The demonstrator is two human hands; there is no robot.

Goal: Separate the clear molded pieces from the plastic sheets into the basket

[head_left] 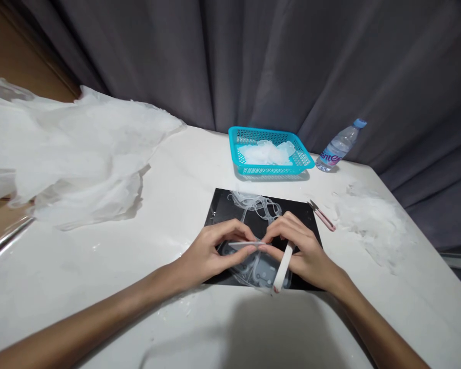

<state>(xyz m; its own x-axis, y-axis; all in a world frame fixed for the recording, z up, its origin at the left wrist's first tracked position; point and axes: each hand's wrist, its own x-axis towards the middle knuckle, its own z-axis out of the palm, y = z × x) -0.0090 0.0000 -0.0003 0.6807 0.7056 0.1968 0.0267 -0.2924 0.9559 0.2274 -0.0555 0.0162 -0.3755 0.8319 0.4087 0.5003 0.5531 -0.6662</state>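
My left hand (215, 248) and my right hand (305, 251) meet over a black board (221, 207). Between thumbs and fingertips, both pinch a thin, pale translucent piece (238, 246), seen nearly edge-on. A white stick-like tool (283, 269) with a reddish end also rests in my right hand, pointing down toward me; its other end is hidden by the fingers. Below the hands, a clear sheet with rounded shapes (263, 269) shows over the board. Curly translucent strips (255, 202) lie at the board's far side.
Pink-handled thread snips (323, 216) lie at the board's right edge. Behind stands a turquoise basket (271, 169) with translucent pieces, beside a water bottle (336, 149). A large heap of whitish sheets (72, 148) covers the left; scraps (372, 220) spread on the right. A grey curtain (253, 61) hangs behind.
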